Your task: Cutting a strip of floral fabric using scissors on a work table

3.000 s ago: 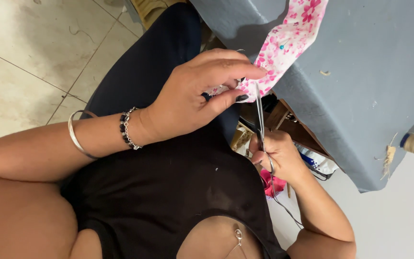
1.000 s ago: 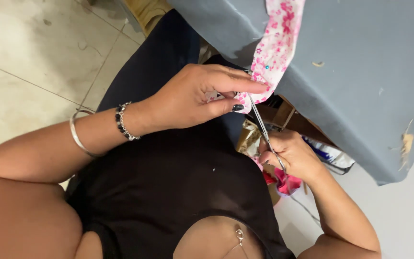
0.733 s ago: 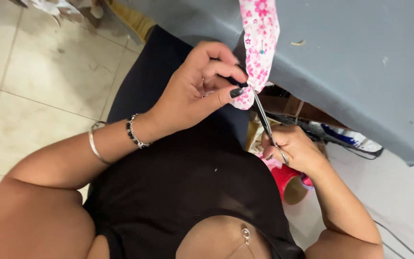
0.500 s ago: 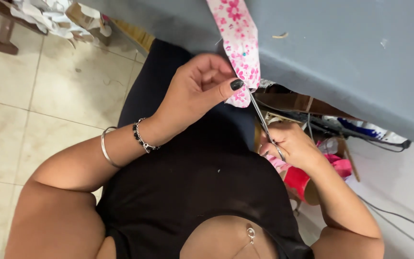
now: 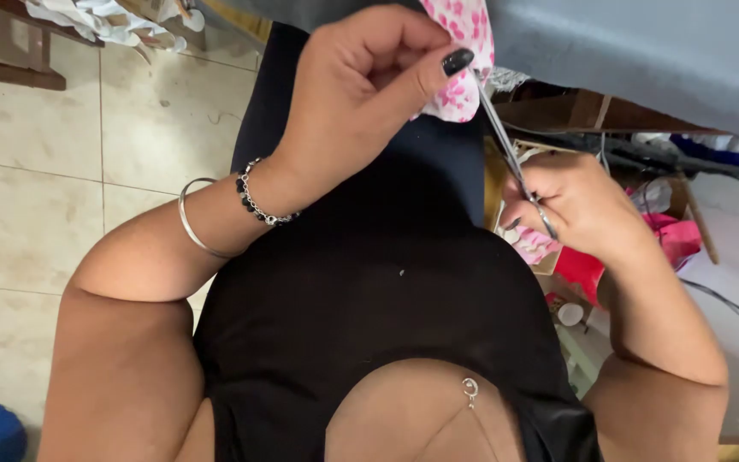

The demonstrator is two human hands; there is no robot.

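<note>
Below grey table (image 5: pixel 643 51), left hand (image 5: pixel 361 94) fingers pinching floral fabric (image 5: pixel 464 51), right hand (image 5: pixel 579 205) gripping scissors (image 5: pixel 511 158).

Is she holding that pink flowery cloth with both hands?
No, only the left hand pinches the pink floral cloth; the right hand grips thin metal scissors pointed up at it.

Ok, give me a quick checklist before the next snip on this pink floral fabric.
1. Left hand pinches the pink floral fabric: ok.
2. Right hand grips the scissors: ok.
3. Scissor tips at the fabric edge: ok.
4. Thumb clear of the blades: not ok, it sits right beside the tips.
5. Blades open or shut: cannot tell.
6. Cut line visible: cannot tell, hidden by the fingers.
</note>
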